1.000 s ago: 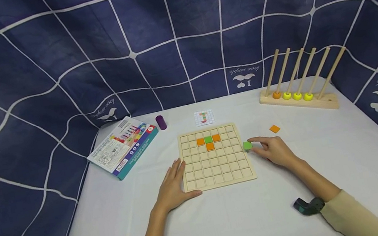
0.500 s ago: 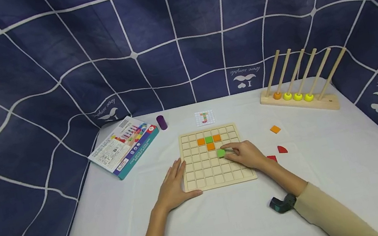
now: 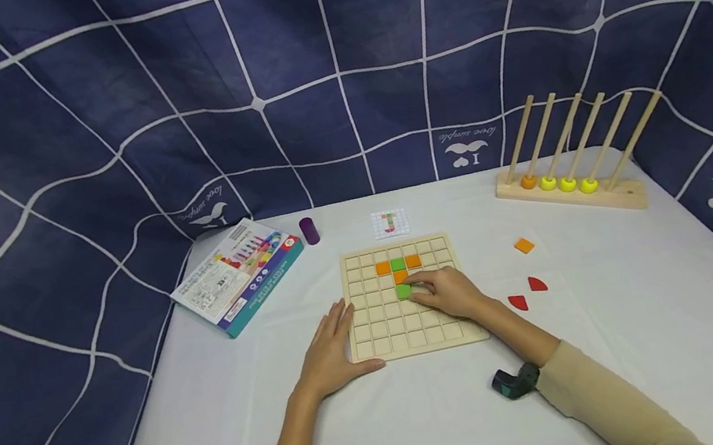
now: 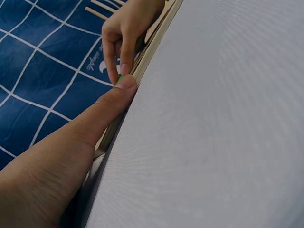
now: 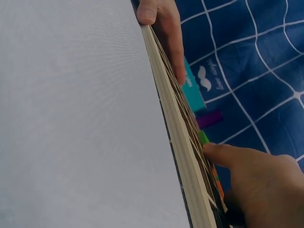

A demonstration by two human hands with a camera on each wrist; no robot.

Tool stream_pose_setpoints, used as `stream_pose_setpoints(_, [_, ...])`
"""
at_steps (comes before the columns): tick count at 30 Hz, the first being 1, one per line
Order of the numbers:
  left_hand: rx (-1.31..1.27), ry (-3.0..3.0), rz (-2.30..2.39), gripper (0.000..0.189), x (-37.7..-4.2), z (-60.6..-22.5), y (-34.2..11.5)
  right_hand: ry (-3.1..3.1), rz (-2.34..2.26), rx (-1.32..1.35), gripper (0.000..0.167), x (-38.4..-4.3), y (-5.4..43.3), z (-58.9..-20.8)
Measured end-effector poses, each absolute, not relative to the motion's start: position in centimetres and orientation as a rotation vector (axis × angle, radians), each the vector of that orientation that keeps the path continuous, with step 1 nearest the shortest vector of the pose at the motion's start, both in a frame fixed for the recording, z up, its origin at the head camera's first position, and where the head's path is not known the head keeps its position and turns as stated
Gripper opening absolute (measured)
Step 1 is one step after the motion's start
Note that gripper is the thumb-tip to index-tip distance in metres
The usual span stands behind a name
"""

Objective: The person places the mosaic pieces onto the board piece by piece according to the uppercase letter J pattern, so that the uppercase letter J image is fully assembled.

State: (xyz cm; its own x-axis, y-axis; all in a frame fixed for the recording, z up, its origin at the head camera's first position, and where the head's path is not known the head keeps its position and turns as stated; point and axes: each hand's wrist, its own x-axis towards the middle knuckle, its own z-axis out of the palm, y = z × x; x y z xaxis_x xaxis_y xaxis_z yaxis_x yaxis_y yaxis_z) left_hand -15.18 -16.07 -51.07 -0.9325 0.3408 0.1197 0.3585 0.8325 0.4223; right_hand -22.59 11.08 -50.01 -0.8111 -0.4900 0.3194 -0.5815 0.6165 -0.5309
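Observation:
A wooden grid board (image 3: 387, 336) lies on the white table. In its upper rows sit orange tiles (image 3: 383, 269) on either side of a green tile (image 3: 397, 264), with another orange tile just below the green one. My right hand (image 3: 451, 293) pinches a second green tile (image 3: 404, 291) between thumb and index finger, right at the square under that lower orange tile. My left hand (image 3: 328, 355) rests along the board's lower left edge, fingers spread and thumb at the near edge. In the right wrist view the pinched green tile (image 5: 203, 137) shows by the fingertip.
A pattern card (image 3: 390, 223) lies behind the board. Right of it are a loose orange tile (image 3: 525, 246) and red quarter-round tiles (image 3: 518, 303). A peg stand (image 3: 573, 191) with beads stands back right; a purple cylinder (image 3: 309, 231) and a box (image 3: 237, 275) are back left.
My right hand has carried the green tile left from beside the board to the square below the lower orange tile, uncovering the red tiles. The left hand has stayed on the board.

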Motion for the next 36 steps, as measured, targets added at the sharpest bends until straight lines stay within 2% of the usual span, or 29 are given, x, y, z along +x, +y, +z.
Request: stream_pose_setpoints(36, [-0.56,-2.974,-0.699,0.113,-15.13,-50.82,-15.93,-2.743,1.047,0.844,0.035,-22.65,11.65,-49.57])
